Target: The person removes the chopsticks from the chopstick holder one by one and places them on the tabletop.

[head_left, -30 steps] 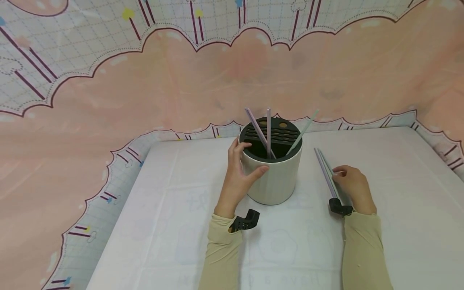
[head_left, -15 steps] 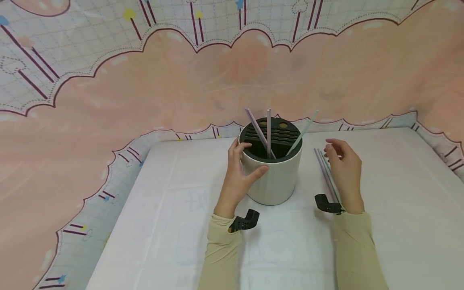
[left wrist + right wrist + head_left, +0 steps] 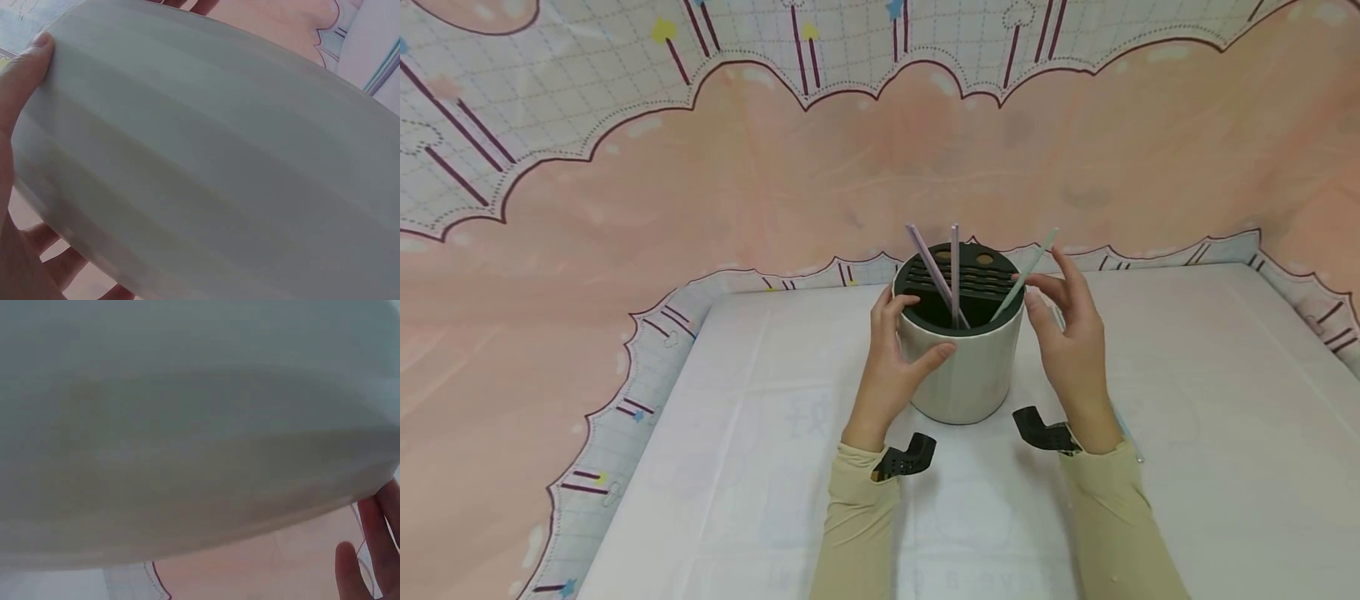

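Note:
A pale round pen holder (image 3: 966,375) with a black slotted top (image 3: 977,271) stands upright on the table. Two pinkish-purple straw-like sticks (image 3: 931,265) and a light green one (image 3: 1036,267) lean in its front opening. My left hand (image 3: 887,367) grips its left side, thumb against the front wall and fingers over the rim. At the right rim is my right hand (image 3: 1072,342), fingers spread and fairly straight, fingertips touching the holder's edge. Its fingers (image 3: 378,534) show at a corner of the right wrist view. In the left wrist view the ribbed wall (image 3: 206,144) fills most of the picture.
More thin sticks (image 3: 386,75), purple and teal, lie on the table right of the holder, mostly hidden by my right hand in the head view. A white cloth covers the table (image 3: 760,500). Behind stands a peach patterned curtain (image 3: 775,183).
My right hand has left the sticks lying on the table and moved up and left to the holder's right rim. My left hand and the holder have stayed put.

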The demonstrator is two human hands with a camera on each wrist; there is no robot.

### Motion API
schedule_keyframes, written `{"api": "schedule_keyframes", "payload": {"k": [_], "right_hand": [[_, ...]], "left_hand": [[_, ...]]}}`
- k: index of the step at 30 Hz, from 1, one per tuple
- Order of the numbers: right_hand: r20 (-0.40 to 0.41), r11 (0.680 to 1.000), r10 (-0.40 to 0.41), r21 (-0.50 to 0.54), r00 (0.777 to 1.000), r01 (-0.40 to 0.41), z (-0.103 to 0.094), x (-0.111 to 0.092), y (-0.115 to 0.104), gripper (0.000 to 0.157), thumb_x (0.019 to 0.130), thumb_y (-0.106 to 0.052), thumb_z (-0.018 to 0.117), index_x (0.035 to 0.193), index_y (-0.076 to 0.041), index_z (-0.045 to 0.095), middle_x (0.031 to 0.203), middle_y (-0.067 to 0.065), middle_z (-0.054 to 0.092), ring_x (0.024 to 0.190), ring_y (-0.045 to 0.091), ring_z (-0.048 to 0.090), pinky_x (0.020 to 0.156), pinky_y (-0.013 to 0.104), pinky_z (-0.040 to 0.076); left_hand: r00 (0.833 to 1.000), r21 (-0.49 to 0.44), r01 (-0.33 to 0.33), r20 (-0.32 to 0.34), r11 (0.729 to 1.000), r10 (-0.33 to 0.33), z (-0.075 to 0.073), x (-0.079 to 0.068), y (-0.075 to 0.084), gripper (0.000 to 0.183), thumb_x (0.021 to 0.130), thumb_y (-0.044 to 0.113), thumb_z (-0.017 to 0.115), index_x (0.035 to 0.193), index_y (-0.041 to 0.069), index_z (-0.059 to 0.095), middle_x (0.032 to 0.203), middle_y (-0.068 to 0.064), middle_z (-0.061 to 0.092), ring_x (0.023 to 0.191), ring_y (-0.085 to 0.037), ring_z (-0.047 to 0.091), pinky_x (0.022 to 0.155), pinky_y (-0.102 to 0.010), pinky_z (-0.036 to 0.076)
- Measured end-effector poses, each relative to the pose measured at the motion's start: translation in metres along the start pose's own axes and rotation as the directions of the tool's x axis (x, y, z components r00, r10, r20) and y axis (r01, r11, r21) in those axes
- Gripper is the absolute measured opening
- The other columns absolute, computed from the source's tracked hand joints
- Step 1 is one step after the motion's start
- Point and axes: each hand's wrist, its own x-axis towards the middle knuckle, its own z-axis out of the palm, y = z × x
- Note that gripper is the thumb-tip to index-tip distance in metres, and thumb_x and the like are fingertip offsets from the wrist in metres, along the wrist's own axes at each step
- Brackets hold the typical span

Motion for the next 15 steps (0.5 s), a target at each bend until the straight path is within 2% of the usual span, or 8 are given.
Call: {"api": "schedule_keyframes", "payload": {"k": [2,5,8,10,13,15], "right_hand": [[0.020,0.999,-0.023,0.042,1.000,0.022,0.002,0.000,0.002,0.053,0.090,-0.007,0.050,0.139,-0.015,0.029,0.108,0.018,0.059,0.116,0.016,0.044,0.105,0.036,0.020],[0.063,0.998,-0.055,0.012,0.996,0.054,0.007,0.000,0.012,0.053,0.089,-0.009,0.052,0.137,-0.017,0.032,0.104,0.012,0.061,0.115,0.017,0.044,0.104,0.038,0.020],[0.122,0.989,-0.068,-0.123,0.990,0.083,0.011,-0.001,0.021,0.034,0.090,-0.016,0.053,0.124,-0.015,0.049,0.109,0.001,0.058,0.109,0.015,0.046,0.095,0.040,0.033],[0.163,0.974,-0.085,-0.194,0.983,0.116,0.013,-0.001,0.024,0.022,0.091,-0.019,0.052,0.111,-0.013,0.059,0.113,-0.001,0.054,0.104,0.014,0.045,0.084,0.039,0.038],[0.219,0.958,-0.111,-0.237,0.969,0.163,0.012,-0.002,0.024,0.015,0.091,-0.019,0.051,0.095,-0.010,0.063,0.117,-0.001,0.051,0.104,0.015,0.042,0.078,0.040,0.038],[0.249,0.953,-0.121,-0.243,0.961,0.183,0.011,-0.002,0.023,0.015,0.091,-0.018,0.051,0.096,-0.009,0.062,0.115,0.002,0.052,0.107,0.017,0.041,0.080,0.042,0.037]], "left_hand": [[1.000,-0.001,-0.003,-0.002,1.000,0.003,0.000,0.000,0.000,0.066,0.071,0.060,0.062,0.125,0.046,0.025,0.145,0.017,0.000,0.133,-0.019,0.014,0.100,-0.052,0.023],[1.000,-0.003,-0.006,-0.004,1.000,0.006,0.000,0.000,-0.001,0.066,0.071,0.059,0.062,0.125,0.046,0.025,0.145,0.017,0.000,0.133,-0.020,0.014,0.100,-0.052,0.023],[1.000,-0.007,-0.001,-0.001,1.000,0.001,0.001,0.000,-0.002,0.066,0.071,0.059,0.062,0.125,0.046,0.025,0.145,0.017,0.000,0.133,-0.020,0.014,0.100,-0.052,0.023],[1.000,-0.006,0.001,-0.001,1.000,-0.001,0.001,0.000,-0.002,0.067,0.071,0.059,0.062,0.125,0.046,0.025,0.145,0.016,0.000,0.133,-0.020,0.014,0.100,-0.052,0.023],[1.000,-0.007,0.000,-0.004,1.000,0.000,0.001,0.000,-0.002,0.067,0.071,0.058,0.062,0.126,0.045,0.026,0.145,0.016,0.000,0.132,-0.020,0.014,0.100,-0.052,0.023],[1.000,-0.007,0.000,-0.007,1.000,0.000,0.001,0.000,-0.002,0.067,0.071,0.058,0.062,0.125,0.045,0.026,0.145,0.016,0.000,0.132,-0.020,0.015,0.100,-0.052,0.023]]}}
